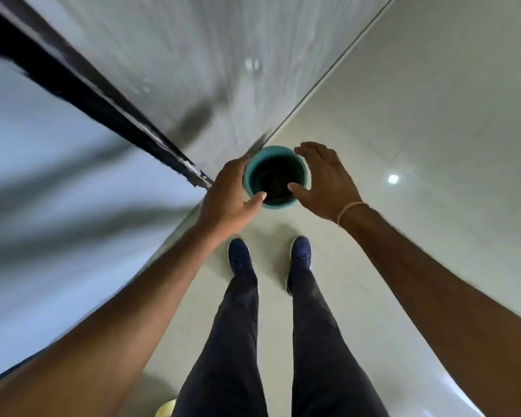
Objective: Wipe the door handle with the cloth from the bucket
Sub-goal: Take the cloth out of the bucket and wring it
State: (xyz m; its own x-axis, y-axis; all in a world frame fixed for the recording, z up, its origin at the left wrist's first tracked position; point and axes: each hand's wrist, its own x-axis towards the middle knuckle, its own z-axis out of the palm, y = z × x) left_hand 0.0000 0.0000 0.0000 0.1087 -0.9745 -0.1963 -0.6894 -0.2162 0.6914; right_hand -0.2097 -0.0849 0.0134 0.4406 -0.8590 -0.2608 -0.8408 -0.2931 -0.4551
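Observation:
A teal bucket (283, 153) stands on the pale tiled floor, at the foot of the wall, just ahead of my feet. Its inside is dark and I cannot make out a cloth in it. My left hand (227, 197) hovers over the bucket's left rim, fingers apart, holding nothing. My right hand (325, 182) hovers over the right rim, also spread and empty, with a thin band on its wrist. No door handle shows in this view.
A grey wall or door panel (193, 55) rises ahead, with a black frame strip (82, 85) running diagonally at the left. My two legs and blue shoes (239, 257) stand just behind the bucket. A pale yellow object (166, 409) peeks in at the bottom edge.

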